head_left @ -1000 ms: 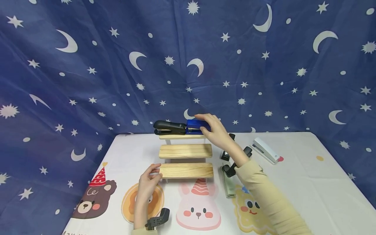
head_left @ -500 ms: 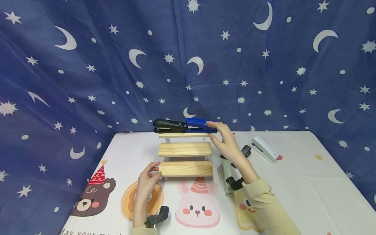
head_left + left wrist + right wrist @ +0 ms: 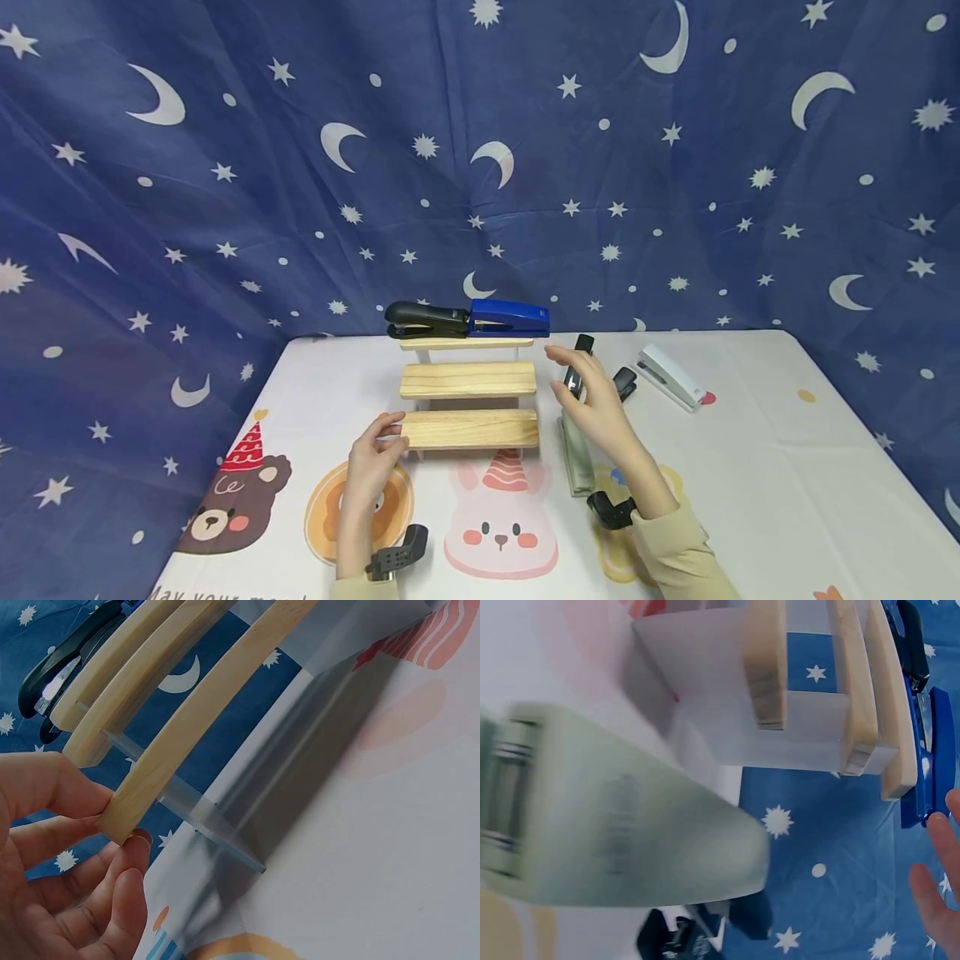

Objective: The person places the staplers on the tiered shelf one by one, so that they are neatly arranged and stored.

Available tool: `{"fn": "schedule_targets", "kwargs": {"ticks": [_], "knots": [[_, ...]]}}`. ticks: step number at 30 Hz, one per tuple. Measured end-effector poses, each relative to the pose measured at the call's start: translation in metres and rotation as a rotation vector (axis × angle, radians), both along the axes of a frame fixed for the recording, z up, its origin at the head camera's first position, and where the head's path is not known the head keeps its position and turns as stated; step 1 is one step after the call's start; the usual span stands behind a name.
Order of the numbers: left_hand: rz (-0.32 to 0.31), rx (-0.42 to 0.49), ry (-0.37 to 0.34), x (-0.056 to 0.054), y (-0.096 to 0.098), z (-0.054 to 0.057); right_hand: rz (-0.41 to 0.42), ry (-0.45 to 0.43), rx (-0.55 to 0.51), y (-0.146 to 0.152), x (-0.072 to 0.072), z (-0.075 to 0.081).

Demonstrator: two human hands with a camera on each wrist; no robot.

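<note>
A three-step wooden rack (image 3: 468,381) with clear side supports stands at the middle of the table. My left hand (image 3: 372,458) pinches the left end of its lowest step (image 3: 202,724) between thumb and fingers. On the top step lie a black stapler (image 3: 427,320) and, to its right, a blue stapler (image 3: 510,318), end to end. My right hand (image 3: 598,408) is in the air right of the rack, thumb and fingers apart, holding nothing. The right wrist view has its fingertips (image 3: 943,836) near the blue stapler's end, with a pale green stapler (image 3: 645,817) large in front.
Right of the rack, the pale green stapler (image 3: 577,462) lies below a black stapler (image 3: 582,344) that my right hand partly covers. Another black object (image 3: 625,382) is beside them. Farther right lies a white stapler (image 3: 671,378). A blue star-patterned curtain (image 3: 570,167) hangs behind.
My right hand has let go of the blue stapler on the top step and drawn back down and to the right. My left hand stays at the lowest step.
</note>
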State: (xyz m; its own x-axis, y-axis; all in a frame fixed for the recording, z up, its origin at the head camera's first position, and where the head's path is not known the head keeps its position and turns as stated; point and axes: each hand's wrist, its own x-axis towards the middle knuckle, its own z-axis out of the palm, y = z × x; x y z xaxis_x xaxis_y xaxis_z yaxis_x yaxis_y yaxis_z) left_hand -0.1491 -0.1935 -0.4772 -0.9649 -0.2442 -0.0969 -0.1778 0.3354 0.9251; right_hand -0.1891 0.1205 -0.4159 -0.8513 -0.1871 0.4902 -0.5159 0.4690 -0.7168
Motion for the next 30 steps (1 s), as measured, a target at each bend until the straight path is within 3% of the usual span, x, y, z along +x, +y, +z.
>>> {"fn": "schedule_targets", "kwargs": {"ticks": [12,19,30], "knots": [[-0.007,0.001,-0.007,0.002,0.000,0.003,-0.059,-0.060,-0.050,0.013,0.026,-0.020],[-0.007,-0.004,-0.009,0.001,0.000,0.002,-0.111,-0.013,-0.092,0.015,0.042,-0.032],[-0.003,-0.007,-0.028,0.000,0.001,0.003,-0.256,-0.215,-0.130,0.016,0.056,-0.054]]}}
